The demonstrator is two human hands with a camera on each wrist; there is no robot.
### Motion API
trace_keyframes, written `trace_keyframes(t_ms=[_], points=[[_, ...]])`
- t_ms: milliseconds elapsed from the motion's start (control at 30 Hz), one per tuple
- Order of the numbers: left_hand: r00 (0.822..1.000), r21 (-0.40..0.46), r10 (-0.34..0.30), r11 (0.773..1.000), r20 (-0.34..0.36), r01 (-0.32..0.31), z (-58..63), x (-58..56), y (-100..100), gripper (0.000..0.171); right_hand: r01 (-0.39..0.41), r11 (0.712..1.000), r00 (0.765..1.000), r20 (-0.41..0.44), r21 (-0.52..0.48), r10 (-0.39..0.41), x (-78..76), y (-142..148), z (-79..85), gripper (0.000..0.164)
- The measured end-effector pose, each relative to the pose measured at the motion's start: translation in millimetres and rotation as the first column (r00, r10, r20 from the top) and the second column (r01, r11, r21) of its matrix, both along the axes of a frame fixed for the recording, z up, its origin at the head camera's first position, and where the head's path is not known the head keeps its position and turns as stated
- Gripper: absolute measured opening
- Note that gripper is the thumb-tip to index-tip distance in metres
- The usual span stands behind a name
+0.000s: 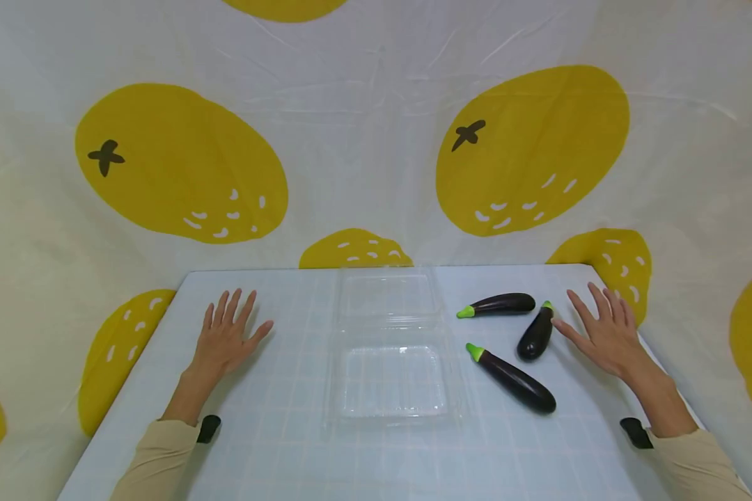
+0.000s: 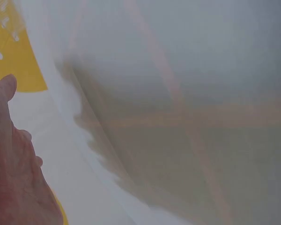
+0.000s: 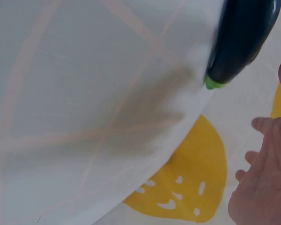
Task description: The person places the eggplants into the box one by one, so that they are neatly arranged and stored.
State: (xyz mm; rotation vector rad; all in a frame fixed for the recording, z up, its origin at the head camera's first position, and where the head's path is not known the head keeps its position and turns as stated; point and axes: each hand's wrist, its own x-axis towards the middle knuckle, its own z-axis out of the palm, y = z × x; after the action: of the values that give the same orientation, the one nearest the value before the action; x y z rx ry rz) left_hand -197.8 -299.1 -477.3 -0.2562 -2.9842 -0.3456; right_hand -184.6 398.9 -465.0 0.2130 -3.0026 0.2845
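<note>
Small eggplant: on the table just inside the right hand's thumb, its green end towards the far edge; this is the one nearest to a hand.
Far eggplant (image 1: 504,304): lying crosswise, green tip towards the container's lid.
Long eggplant (image 1: 519,383): nearest the person of the three, slanting, its green tip towards the container and its fat end away from it.
Clear container (image 1: 395,383): mid-table, between the hands, see-through plastic, its tray on the near side and its lid (image 1: 385,296) folded back towards the far edge.
Right hand (image 1: 608,344): fingers spread and straight, thumb tip close by the small eggplant (image 1: 535,334); the right wrist view shows a gap between them.
Left hand (image 1: 225,346): fingers fanned out straight too, well apart from the container, its shadow on the cloth.
Wrists: a dark device (image 1: 209,428) at the left, another (image 1: 636,433) at the right, beside beige sleeves (image 1: 157,456).
Table (image 1: 276,445): pale, with faint pinkish grid lines.
Backdrop (image 1: 363,139): whitish sheet printed with big yellow fruit.
</note>
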Motion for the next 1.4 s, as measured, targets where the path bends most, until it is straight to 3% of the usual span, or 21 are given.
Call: trace_keyframes(t_ms=[400,500,600,700,833,933,1133,1267,1400], points=[[1.0,-0.001,0.001,1.0,-0.001,-0.001,2.0,2.2,0.5,0.082,-0.007,1.0,1.0,0.0,-0.009,0.007,0.5,-0.7,0.0,0.086],[1.0,-0.001,-0.004,1.0,-0.025,0.004,1.3,2.6,0.6,0.077,-0.02,1.0,0.999,-0.036,-0.021,0.019,0.7,0.6,-2.0,0.082],[0.996,0.007,-0.017,1.0,-0.092,0.018,-0.5,2.7,1.7,0.07,-0.049,0.998,0.994,-0.102,-0.028,0.046,1.2,1.0,-2.8,0.074],[0.98,0.022,-0.034,0.999,-0.196,0.039,-3.1,2.9,3.7,0.059,-0.074,0.997,0.984,-0.163,-0.031,0.068,2.2,-1.3,-0.8,0.063],[0.933,0.035,-0.06,0.996,-0.356,0.077,-4.5,3.8,7.4,0.042,-0.09,0.995,0.978,-0.194,-0.051,0.078,3.9,-6.0,2.7,0.051],[0.904,0.051,-0.057,0.995,-0.423,0.087,-3.3,4.9,11.5,0.034,-0.116,0.991,0.968,-0.23,-0.061,0.099,4.7,-8.8,4.2,0.044],[0.901,0.118,-0.022,0.99,-0.433,0.081,-0.4,7.9,22.2,0.031,-0.188,0.98,0.934,-0.32,-0.065,0.158,6.1,-15.8,6.3,0.041],[0.898,0.151,-0.017,0.984,-0.441,0.093,0.3,9.9,30.0,0.032,-0.185,0.981,0.937,-0.313,-0.066,0.156,8.6,-21.7,9.5,0.042],[0.916,0.186,0.002,0.979,-0.401,0.08,1.1,12.5,37.8,0.033,-0.184,0.981,0.941,-0.301,-0.068,0.156,11.8,-27.0,11.5,0.043]])
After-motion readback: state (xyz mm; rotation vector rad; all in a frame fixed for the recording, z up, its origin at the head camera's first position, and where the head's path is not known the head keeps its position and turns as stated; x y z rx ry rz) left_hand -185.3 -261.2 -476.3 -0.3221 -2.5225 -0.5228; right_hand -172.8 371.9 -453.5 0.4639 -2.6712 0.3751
